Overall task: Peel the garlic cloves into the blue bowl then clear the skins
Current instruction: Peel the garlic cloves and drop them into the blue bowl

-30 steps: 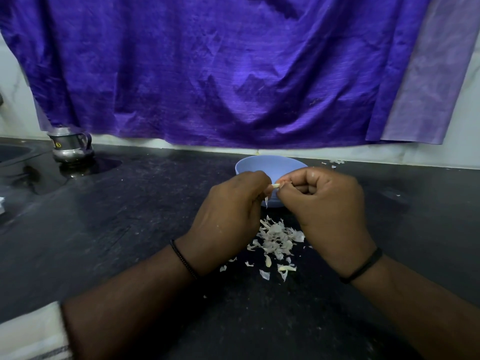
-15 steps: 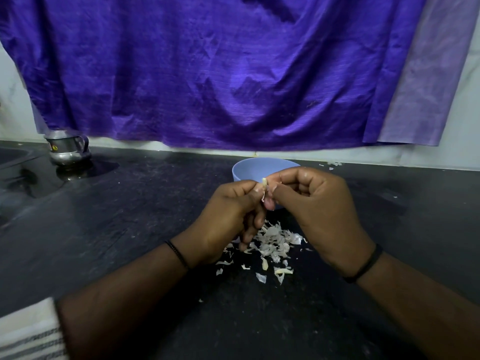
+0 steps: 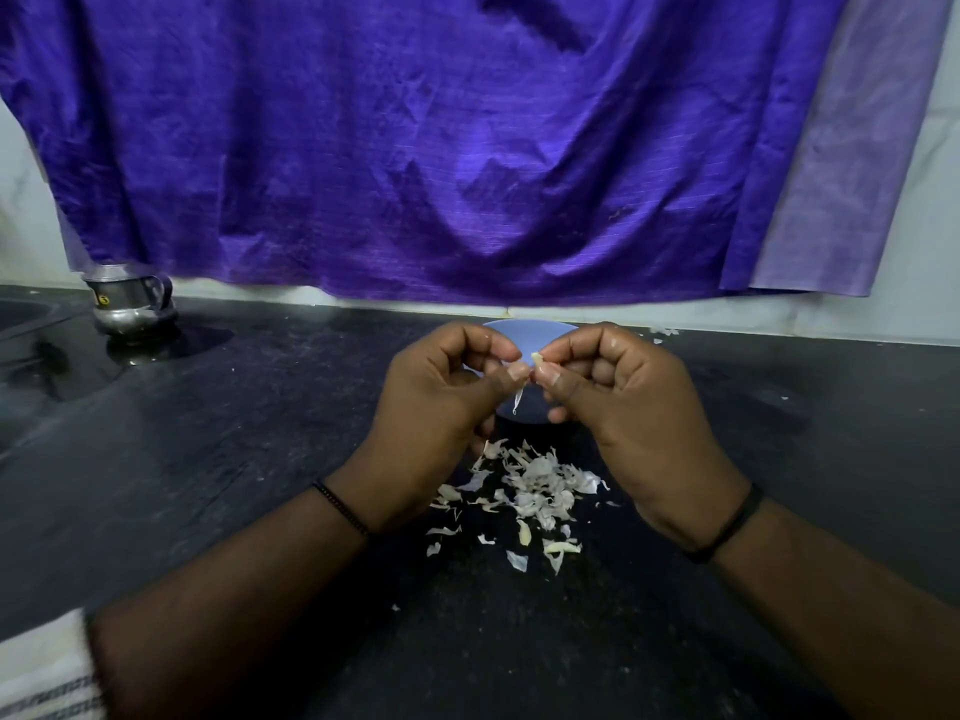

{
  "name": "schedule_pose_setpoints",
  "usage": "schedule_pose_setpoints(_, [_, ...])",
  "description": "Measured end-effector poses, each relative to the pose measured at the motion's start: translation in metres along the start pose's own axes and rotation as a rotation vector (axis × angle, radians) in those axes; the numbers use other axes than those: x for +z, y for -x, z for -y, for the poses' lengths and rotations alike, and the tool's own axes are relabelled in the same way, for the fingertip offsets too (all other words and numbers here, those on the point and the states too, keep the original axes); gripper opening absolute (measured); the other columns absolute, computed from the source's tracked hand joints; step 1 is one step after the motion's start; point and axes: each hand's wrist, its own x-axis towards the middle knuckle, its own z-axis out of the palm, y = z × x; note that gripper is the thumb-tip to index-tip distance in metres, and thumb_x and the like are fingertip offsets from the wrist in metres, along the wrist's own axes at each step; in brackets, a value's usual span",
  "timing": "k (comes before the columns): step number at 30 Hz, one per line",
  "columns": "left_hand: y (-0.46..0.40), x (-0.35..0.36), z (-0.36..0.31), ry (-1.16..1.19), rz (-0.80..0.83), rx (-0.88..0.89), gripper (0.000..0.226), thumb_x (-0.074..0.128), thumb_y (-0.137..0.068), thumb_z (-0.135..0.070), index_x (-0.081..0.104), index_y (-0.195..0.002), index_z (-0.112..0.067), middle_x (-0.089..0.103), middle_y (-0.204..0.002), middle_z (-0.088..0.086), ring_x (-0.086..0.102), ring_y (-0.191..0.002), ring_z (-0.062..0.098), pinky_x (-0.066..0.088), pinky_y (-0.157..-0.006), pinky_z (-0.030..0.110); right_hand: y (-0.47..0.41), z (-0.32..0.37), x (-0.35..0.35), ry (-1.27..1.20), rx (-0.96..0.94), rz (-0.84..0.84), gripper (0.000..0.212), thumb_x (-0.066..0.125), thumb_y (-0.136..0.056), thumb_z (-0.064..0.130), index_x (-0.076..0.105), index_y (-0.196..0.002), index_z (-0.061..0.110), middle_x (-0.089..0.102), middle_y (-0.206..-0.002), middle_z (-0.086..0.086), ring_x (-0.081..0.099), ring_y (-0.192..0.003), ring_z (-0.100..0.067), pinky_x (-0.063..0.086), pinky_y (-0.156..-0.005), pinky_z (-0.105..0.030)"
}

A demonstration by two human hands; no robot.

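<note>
Both hands are raised over the blue bowl [image 3: 524, 331], which sits on the dark bench [image 3: 260, 459] near the back wall. The left hand [image 3: 441, 402] has its fingers [image 3: 506, 374] pinched on a thin strip of skin [image 3: 517, 400] that dangles down. The right hand [image 3: 623, 407] has its fingers clamped on a small garlic clove [image 3: 536, 359], held just beside the left thumb. A pile of peeled skins [image 3: 530, 485] lies on the bench below the hands, in front of the bowl. A steel jug [image 3: 130, 304] stands far left, under the purple cloth [image 3: 441, 148].
</note>
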Motion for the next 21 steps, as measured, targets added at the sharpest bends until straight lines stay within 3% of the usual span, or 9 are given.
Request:
schedule_pose_setpoints(7, [0.0031, 0.0014, -0.0047, 0.079, 0.022, -0.027, 0.01, 0.07, -0.085, -0.002, 0.065, -0.084, -0.011, 0.057, -0.065, 0.003, 0.044, -0.045, 0.014, 0.038, -0.038, 0.023, 0.0001, 0.0013, -0.0011, -0.123, 0.098, 0.06, 0.007, 0.069, -0.084, 0.001, 0.069, -0.09, 0.004, 0.071, -0.071, 0.0, 0.062, -0.065, -0.008, 0.054, -0.059, -0.02])
schedule_pose_setpoints(15, [0.0015, -0.0009, -0.006, -0.007, 0.025, 0.084, 0.011, 0.075, -0.08, -0.009, 0.067, -0.083, -0.015, 0.059, -0.069, 0.004, 0.048, -0.047, 0.016, 0.041, -0.04, 0.023, 0.0007, 0.0023, -0.0019, -0.166, 0.186, 0.092, 0.006, 0.068, -0.085, 0.002, 0.069, -0.09, 0.003, 0.07, -0.071, -0.003, 0.061, -0.065, -0.011, 0.055, -0.059, -0.022])
schedule_pose_setpoints(18, [0.0022, -0.0035, -0.0056, -0.128, 0.009, 0.187, 0.013, 0.076, -0.08, -0.008, 0.067, -0.083, -0.016, 0.062, -0.073, 0.003, 0.05, -0.049, 0.018, 0.043, -0.04, 0.024, 0.0012, 0.0032, -0.002, -0.167, 0.203, 0.093, 0.009, 0.068, -0.085, 0.0, 0.069, -0.094, -0.001, 0.071, -0.075, -0.009, 0.062, -0.066, -0.012, 0.055, -0.06, -0.022])
schedule_pose_setpoints(21, [0.0015, -0.0054, -0.0061, -0.283, -0.009, 0.348, 0.016, 0.079, -0.08, -0.008, 0.067, -0.083, -0.018, 0.061, -0.08, -0.001, 0.054, -0.054, 0.009, 0.046, -0.047, 0.021, 0.0022, 0.0041, -0.0016, -0.167, 0.213, 0.091, 0.01, 0.068, -0.084, 0.0, 0.068, -0.094, -0.002, 0.074, -0.089, -0.019, 0.062, -0.067, -0.012, 0.056, -0.061, -0.023])
